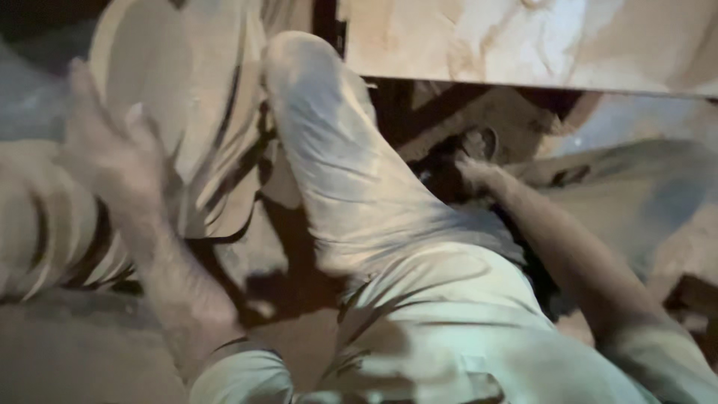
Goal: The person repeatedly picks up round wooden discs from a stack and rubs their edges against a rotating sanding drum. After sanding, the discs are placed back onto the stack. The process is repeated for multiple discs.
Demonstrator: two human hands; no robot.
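Observation:
The picture is motion-blurred. My left hand [112,157] is raised at the upper left with its fingers spread against a pale round disc [149,67], which leans at the front of a row of similar discs [217,142]. My right hand [479,173] reaches forward into a dark gap under a pale board [523,45], next to a small dark rounded object [482,142]. Its fingers are lost in shadow. My bent knee in pale dusty trousers [336,150] rises between the two arms.
More stacked pale discs with dark edges [45,224] lie at the left. A dusty brown floor [75,352] runs along the bottom left. Pale slabs or sacks [643,194] sit at the right beyond my right forearm.

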